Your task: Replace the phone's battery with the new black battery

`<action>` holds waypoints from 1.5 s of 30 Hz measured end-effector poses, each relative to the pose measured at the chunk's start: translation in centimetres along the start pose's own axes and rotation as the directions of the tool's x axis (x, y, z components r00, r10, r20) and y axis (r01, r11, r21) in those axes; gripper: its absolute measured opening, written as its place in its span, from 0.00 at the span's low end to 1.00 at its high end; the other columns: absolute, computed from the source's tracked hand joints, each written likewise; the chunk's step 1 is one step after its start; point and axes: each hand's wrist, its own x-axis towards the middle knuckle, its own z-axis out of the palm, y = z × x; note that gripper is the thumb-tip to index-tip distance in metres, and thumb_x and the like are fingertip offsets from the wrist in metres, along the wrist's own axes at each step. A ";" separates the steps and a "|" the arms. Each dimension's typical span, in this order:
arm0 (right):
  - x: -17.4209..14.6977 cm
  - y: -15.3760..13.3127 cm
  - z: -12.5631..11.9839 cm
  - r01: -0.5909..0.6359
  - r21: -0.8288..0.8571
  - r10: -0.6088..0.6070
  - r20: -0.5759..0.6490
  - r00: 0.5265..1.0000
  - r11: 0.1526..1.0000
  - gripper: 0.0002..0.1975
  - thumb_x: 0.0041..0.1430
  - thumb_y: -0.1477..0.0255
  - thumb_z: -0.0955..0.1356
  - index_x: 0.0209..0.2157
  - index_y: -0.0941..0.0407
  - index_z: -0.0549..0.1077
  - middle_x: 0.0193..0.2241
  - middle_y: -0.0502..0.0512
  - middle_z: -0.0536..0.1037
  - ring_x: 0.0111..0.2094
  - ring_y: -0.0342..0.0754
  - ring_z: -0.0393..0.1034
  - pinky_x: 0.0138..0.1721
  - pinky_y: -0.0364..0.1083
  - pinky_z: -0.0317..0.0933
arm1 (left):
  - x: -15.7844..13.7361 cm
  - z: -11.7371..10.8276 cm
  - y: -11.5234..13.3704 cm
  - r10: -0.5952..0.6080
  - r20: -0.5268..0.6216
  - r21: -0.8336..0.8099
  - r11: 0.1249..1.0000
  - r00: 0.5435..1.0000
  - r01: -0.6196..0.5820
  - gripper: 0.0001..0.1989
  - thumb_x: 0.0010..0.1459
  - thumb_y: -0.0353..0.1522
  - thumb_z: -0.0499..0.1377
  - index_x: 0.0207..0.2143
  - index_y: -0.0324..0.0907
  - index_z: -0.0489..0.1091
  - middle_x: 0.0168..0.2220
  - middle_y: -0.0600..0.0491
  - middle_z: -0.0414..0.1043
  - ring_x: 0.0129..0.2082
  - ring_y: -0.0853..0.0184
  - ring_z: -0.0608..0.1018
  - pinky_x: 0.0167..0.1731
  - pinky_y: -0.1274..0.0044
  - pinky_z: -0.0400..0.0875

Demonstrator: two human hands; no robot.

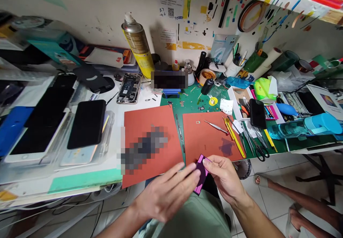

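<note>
Over the front edge of the bench, a flat black phone battery (203, 173) with pink-purple strips tilts between my two hands. My right hand (223, 175) pinches its upper right side between thumb and fingers. Stretched out flat, the fingers of my left hand (170, 191) lie across its left side, fingertips at the black face. Beyond the hands are two reddish-brown mats (158, 118). A blurred-out dark object lies on the left one. On the right mat rest tweezers (215, 126) and a yellow tool (234, 138). A thin metal pick (180, 134) lies between the mats.
Several phones lie at left, including a black one (87, 123) and an opened one (129, 88). A yellow spray can (139, 47) stands by the wall. At right are scissors (259, 150), a blue bottle (302, 126) and a tool tray (238, 94). Another person's legs (292, 191) show at lower right.
</note>
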 end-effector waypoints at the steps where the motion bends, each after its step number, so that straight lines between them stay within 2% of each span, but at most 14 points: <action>1: 0.0 0.2 -0.1 0.030 -0.013 -0.031 -0.035 0.999 0.999 0.18 0.54 0.56 0.83 0.29 0.57 0.85 0.25 0.51 0.82 0.27 0.43 0.71 0.34 0.44 0.65 | 0.0 0.0 -0.3 -0.135 -0.063 -0.027 0.991 0.989 0.134 0.25 0.75 0.26 0.52 0.70 0.46 0.68 0.63 0.46 0.78 0.64 0.56 0.79 0.67 0.64 0.72; 2: 0.0 0.4 -0.2 0.059 -0.040 -0.062 -0.059 0.996 0.997 0.17 0.55 0.56 0.82 0.29 0.57 0.85 0.25 0.52 0.83 0.27 0.44 0.72 0.35 0.44 0.66 | 0.1 0.0 -0.4 -0.298 -0.159 -0.140 0.951 0.941 0.277 0.22 0.75 0.27 0.53 0.67 0.46 0.72 0.59 0.46 0.81 0.59 0.59 0.83 0.63 0.68 0.77; 3: 0.0 0.6 -0.4 0.085 -0.073 -0.090 -0.074 0.993 0.994 0.17 0.56 0.56 0.82 0.30 0.56 0.86 0.25 0.53 0.83 0.27 0.45 0.73 0.35 0.44 0.67 | 0.2 0.1 -0.3 -0.528 -0.138 -0.320 0.824 0.838 0.467 0.18 0.76 0.30 0.54 0.63 0.46 0.75 0.56 0.47 0.83 0.54 0.60 0.86 0.57 0.71 0.80; 4: 0.0 0.8 -0.5 0.106 -0.108 -0.115 -0.084 0.990 0.989 0.17 0.56 0.56 0.82 0.31 0.56 0.86 0.26 0.53 0.84 0.28 0.45 0.74 0.34 0.44 0.67 | 0.4 0.2 -0.1 -0.706 -0.015 -0.504 0.617 0.708 0.604 0.17 0.78 0.35 0.52 0.59 0.44 0.78 0.52 0.46 0.85 0.49 0.61 0.88 0.51 0.72 0.83; 5: 0.0 0.9 -0.5 0.124 -0.139 -0.137 -0.093 0.986 0.983 0.16 0.57 0.56 0.81 0.31 0.56 0.86 0.26 0.53 0.84 0.27 0.45 0.74 0.34 0.44 0.68 | 0.7 0.5 0.3 -0.789 0.137 -0.628 0.398 0.599 0.668 0.19 0.77 0.41 0.53 0.56 0.42 0.79 0.48 0.44 0.86 0.45 0.59 0.88 0.47 0.71 0.84; 6: 0.0 1.0 -0.5 0.139 -0.162 -0.156 -0.098 0.983 0.977 0.16 0.57 0.56 0.81 0.32 0.56 0.87 0.26 0.53 0.84 0.27 0.46 0.75 0.33 0.44 0.69 | 1.1 0.7 0.7 -0.805 0.281 -0.681 0.217 0.523 0.699 0.21 0.74 0.47 0.58 0.53 0.40 0.81 0.45 0.43 0.87 0.43 0.57 0.88 0.44 0.71 0.84; 8: 0.0 1.0 -0.2 0.156 -0.177 -0.175 -0.099 0.980 0.972 0.16 0.58 0.57 0.81 0.33 0.56 0.86 0.26 0.53 0.84 0.27 0.46 0.76 0.33 0.44 0.70 | 1.9 1.2 1.3 -0.795 0.418 -0.697 0.030 0.440 0.717 0.24 0.64 0.52 0.67 0.43 0.39 0.83 0.38 0.43 0.87 0.38 0.57 0.87 0.41 0.72 0.82; 11: 0.1 0.9 0.3 0.125 -0.132 -0.134 -0.058 0.989 0.983 0.16 0.59 0.57 0.80 0.36 0.56 0.85 0.28 0.54 0.84 0.29 0.48 0.78 0.33 0.46 0.72 | 2.9 1.8 1.7 -0.830 0.414 -0.704 -0.031 0.374 0.709 0.24 0.57 0.54 0.71 0.32 0.41 0.82 0.31 0.47 0.85 0.33 0.59 0.85 0.38 0.73 0.80; 15: 0.0 1.3 0.3 0.075 -0.101 -0.079 -0.033 0.996 0.992 0.20 0.59 0.55 0.80 0.29 0.57 0.79 0.24 0.53 0.82 0.23 0.47 0.73 0.27 0.47 0.71 | 3.4 2.2 1.6 -0.844 0.403 -0.732 -0.065 0.353 0.678 0.25 0.53 0.55 0.73 0.31 0.41 0.82 0.30 0.48 0.84 0.32 0.61 0.83 0.38 0.74 0.78; 21: 0.1 1.7 0.2 0.143 -0.227 -0.176 -0.131 0.976 0.963 0.24 0.57 0.54 0.80 0.24 0.57 0.74 0.20 0.48 0.74 0.22 0.41 0.63 0.26 0.42 0.60 | 3.3 3.0 1.4 -0.812 0.506 -0.717 -0.209 0.291 0.665 0.28 0.46 0.54 0.78 0.33 0.39 0.81 0.32 0.46 0.85 0.32 0.62 0.84 0.36 0.75 0.76; 29: -0.2 2.0 0.5 0.166 -0.220 -0.193 -0.110 0.975 0.961 0.26 0.58 0.54 0.79 0.22 0.55 0.69 0.19 0.48 0.75 0.21 0.43 0.66 0.26 0.44 0.62 | 3.5 3.7 1.5 -0.815 0.495 -0.735 -0.210 0.299 0.645 0.28 0.44 0.53 0.79 0.36 0.40 0.82 0.35 0.45 0.86 0.38 0.58 0.86 0.40 0.74 0.78; 37: 0.0 2.0 0.5 0.113 -0.184 -0.123 -0.046 0.991 0.976 0.23 0.59 0.52 0.79 0.28 0.56 0.75 0.22 0.52 0.80 0.22 0.46 0.72 0.27 0.45 0.67 | 2.1 5.6 1.0 -0.853 0.441 -0.745 -0.173 0.280 0.644 0.28 0.46 0.55 0.77 0.32 0.39 0.81 0.28 0.47 0.82 0.29 0.60 0.83 0.33 0.73 0.77; 42: 0.1 2.3 0.3 0.131 -0.136 -0.143 -0.083 0.986 0.982 0.24 0.58 0.53 0.80 0.24 0.55 0.73 0.20 0.50 0.79 0.20 0.45 0.71 0.25 0.44 0.66 | 2.9 4.5 1.1 -0.833 0.466 -0.716 -0.157 0.299 0.680 0.29 0.45 0.56 0.77 0.32 0.40 0.81 0.33 0.45 0.85 0.33 0.60 0.83 0.37 0.73 0.77; 45: 0.4 1.7 0.0 0.111 -0.150 -0.118 -0.043 0.992 0.982 0.20 0.56 0.54 0.81 0.34 0.56 0.82 0.28 0.53 0.84 0.27 0.47 0.76 0.32 0.45 0.71 | 3.5 3.7 1.4 -0.821 0.492 -0.689 -0.164 0.289 0.706 0.29 0.47 0.56 0.75 0.30 0.39 0.80 0.31 0.46 0.84 0.32 0.61 0.82 0.36 0.73 0.75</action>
